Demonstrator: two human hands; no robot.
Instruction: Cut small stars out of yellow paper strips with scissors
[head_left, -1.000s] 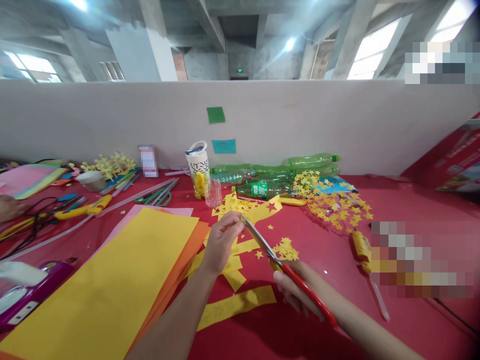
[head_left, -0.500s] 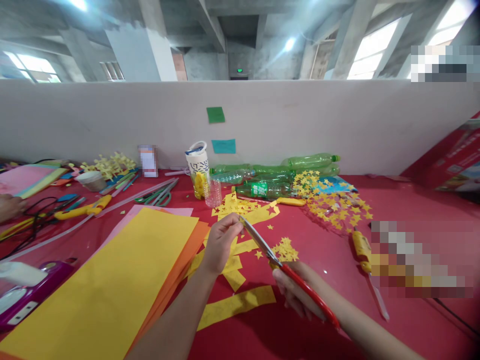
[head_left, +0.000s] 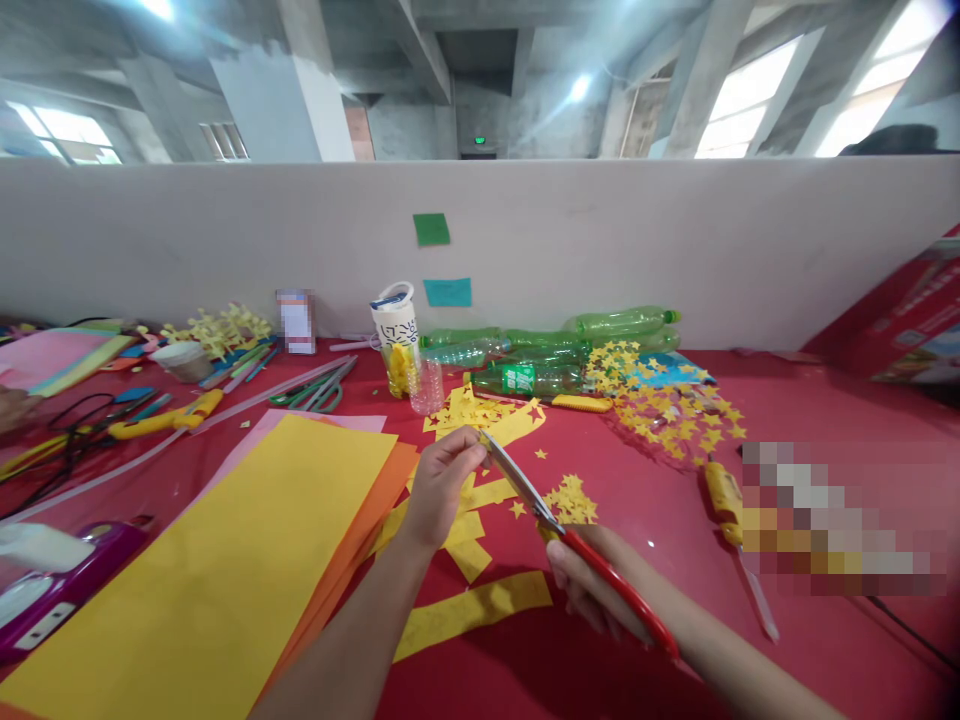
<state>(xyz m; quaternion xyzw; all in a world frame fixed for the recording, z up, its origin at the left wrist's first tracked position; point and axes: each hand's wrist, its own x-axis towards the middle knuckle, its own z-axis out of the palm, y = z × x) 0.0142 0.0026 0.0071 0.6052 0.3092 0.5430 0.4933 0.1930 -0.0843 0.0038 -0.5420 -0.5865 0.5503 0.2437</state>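
My left hand (head_left: 444, 485) is closed in a pinch on a small yellow paper piece (head_left: 485, 440), mostly hidden by the fingers. My right hand (head_left: 592, 575) grips scissors (head_left: 559, 522) with red handles. Their blade tips reach the left fingertips, and the blades look nearly together. Beyond the left hand lies a yellow strip (head_left: 517, 428) with a star-shaped hole; whether it joins the pinched piece I cannot tell. Cut yellow strips (head_left: 466, 545) lie under my hands, and a longer strip (head_left: 476, 612) is nearer me. A small heap of yellow stars (head_left: 571, 498) sits behind the scissors.
Yellow and orange sheets (head_left: 217, 560) are stacked at left, beside a purple power strip (head_left: 82, 580). Green plastic bottles (head_left: 540, 375) and a white cup (head_left: 395, 322) stand at the back by a partition. Glue guns (head_left: 724, 500) (head_left: 169, 418) lie on both sides. A co-worker's hand (head_left: 16, 410) shows far left.
The yellow strip with the star hole has shifted slightly left. My hands and the scissors have barely moved. The co-worker's hand has drawn a little toward the left edge.
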